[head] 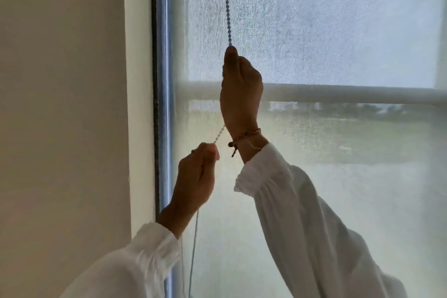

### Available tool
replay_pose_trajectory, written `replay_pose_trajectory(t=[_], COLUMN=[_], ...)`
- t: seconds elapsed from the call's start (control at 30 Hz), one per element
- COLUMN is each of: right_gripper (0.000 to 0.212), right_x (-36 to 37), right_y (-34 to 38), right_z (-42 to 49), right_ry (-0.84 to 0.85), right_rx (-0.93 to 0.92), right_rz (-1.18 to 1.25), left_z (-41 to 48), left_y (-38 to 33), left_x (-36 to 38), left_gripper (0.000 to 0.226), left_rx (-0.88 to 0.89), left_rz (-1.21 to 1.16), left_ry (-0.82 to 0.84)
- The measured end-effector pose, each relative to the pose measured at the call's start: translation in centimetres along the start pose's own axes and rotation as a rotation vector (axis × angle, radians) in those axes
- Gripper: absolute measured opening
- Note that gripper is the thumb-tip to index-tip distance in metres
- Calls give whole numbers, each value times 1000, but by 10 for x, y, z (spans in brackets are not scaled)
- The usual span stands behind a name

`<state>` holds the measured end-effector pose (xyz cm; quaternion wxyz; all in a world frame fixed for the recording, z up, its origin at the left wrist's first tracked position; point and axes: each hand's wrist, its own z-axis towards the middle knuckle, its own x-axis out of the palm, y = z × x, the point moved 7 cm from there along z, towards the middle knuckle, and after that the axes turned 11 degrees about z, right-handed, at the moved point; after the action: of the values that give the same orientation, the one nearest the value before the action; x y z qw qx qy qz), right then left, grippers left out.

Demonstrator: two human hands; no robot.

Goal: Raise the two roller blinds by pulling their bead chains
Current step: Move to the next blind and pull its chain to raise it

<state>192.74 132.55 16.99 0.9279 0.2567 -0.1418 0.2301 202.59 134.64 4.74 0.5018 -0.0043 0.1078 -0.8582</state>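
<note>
The bead chain (227,7) runs off the top edge, and inside both hands it is hidden.

wall (60,104) left | roller blind (326,31) right | bead chain (227,7) before blind

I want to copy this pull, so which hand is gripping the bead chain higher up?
The right hand, with the braided wristband, grips the bead chain higher; the left hand holds it lower.

No text, label, brand, number or sign can be read anywhere in the view.
</note>
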Motion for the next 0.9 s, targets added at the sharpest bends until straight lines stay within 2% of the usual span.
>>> replay_pose_trajectory(t=[0.1,0.2,0.3,0.43,0.53,0.6,0.7,0.8,0.9], right_gripper=[48,45,43,44,43,46,42,31,42], right_x=[-3,4,-2,-13,-8,1,21,33,36], right_y=[22,30,25,4,-4,-9,-20,-38,-39], right_z=[-15,-48,-83,-134,-171,-187,-191,-180,-154], right_ry=[-39,-37,-44,-67,-53,-35,27,76,47], right_rx=[-78,-76,-93,1,23,22,60,210,244], right_rz=[-36,-84,-165,-194,-200,-196,-167,-30,132], left_z=[10,23,37,53,72,78,79,80,72], left_y=[4,-7,-21,-46,-53,-50,-41,-29,-9], left_x=[-22,-46,-61,-73,-86,-92,-107,-128,-141], left_gripper=[66,68,62,41,27,26,31,33,30], left_rx=[-182,-248,-284,-333,-418,-526,-564,-419,-294], left_rz=[-126,-225,-400,-474,-730,-890,-824,-677,-515], left_ry=[5,13,70,184,253,242,57,-61,-99])
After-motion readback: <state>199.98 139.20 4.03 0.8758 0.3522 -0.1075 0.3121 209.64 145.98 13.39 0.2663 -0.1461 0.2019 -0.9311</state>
